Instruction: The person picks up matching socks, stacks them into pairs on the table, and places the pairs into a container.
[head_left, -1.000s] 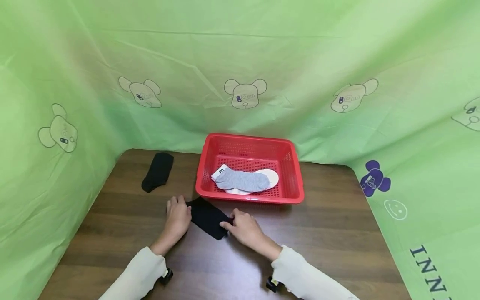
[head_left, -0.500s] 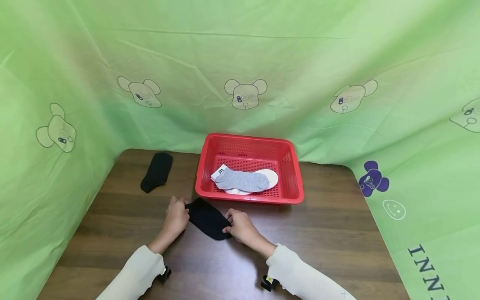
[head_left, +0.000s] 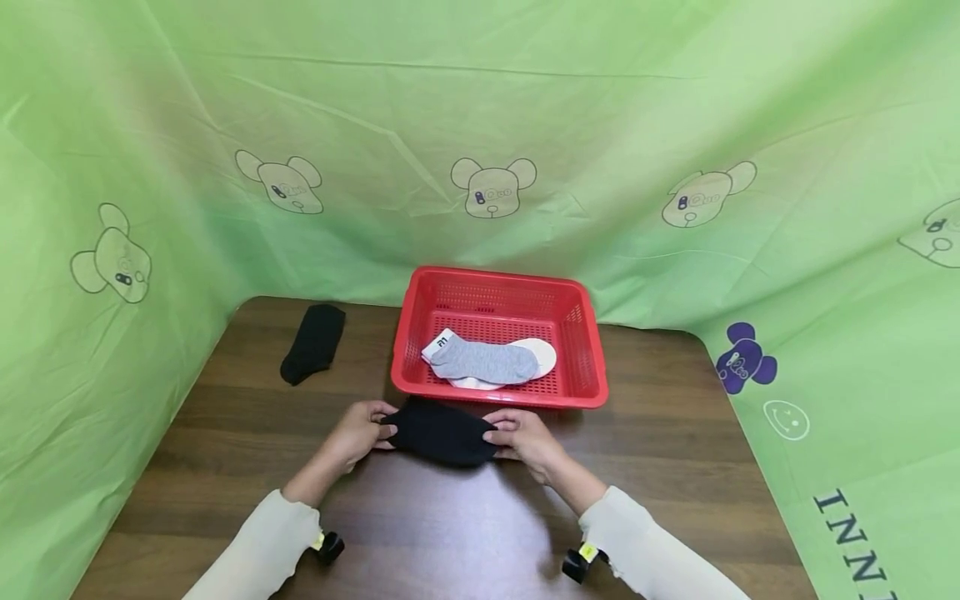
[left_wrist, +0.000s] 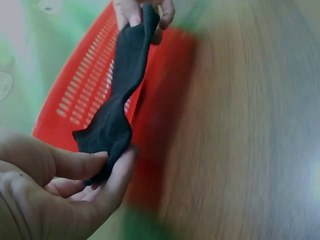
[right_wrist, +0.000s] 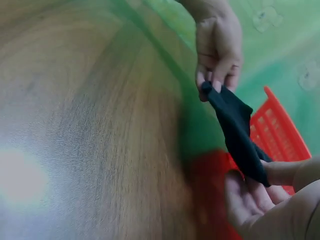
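Note:
A black sock [head_left: 442,435] is stretched between both hands in front of the basket, lifted above the table as the wrist views show. My left hand [head_left: 358,435] pinches its left end between thumb and fingers. At the other end, my right hand [head_left: 527,442] pinches the sock the same way. In the left wrist view the sock [left_wrist: 122,80] sags and twists a little along its length. A second black sock [head_left: 313,343] lies flat at the back left of the table.
The red perforated basket [head_left: 597,358] stands at the back middle, just beyond the hands. Inside it lie a grey sock [head_left: 491,362] and a white sock [head_left: 546,357] partly beneath. Green printed cloth [head_left: 390,108] surrounds the wooden table [head_left: 660,467] at the back and sides.
The black sock has risen from the table and turned level, its right end swinging rightward and up. Both hands now pinch its ends; the right hand has moved right.

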